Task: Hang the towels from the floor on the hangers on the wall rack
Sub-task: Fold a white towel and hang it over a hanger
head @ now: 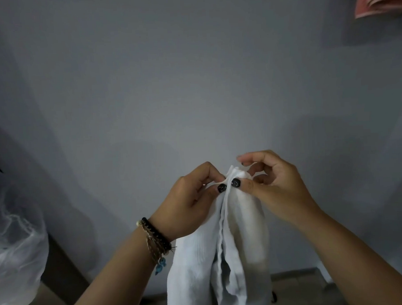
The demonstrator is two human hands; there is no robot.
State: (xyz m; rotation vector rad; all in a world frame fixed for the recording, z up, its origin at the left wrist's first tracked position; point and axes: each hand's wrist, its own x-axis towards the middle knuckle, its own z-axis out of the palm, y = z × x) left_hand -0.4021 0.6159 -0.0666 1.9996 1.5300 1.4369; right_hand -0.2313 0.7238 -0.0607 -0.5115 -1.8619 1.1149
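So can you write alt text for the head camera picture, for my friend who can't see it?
Two hands, left hand and right hand, pinch the top edge of a white towel that hangs down before a plain grey wall. A pink towel hangs at the top right corner.

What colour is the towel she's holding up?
White; the towel, pinched at its top edge by both hands, shows plainly in the head view.
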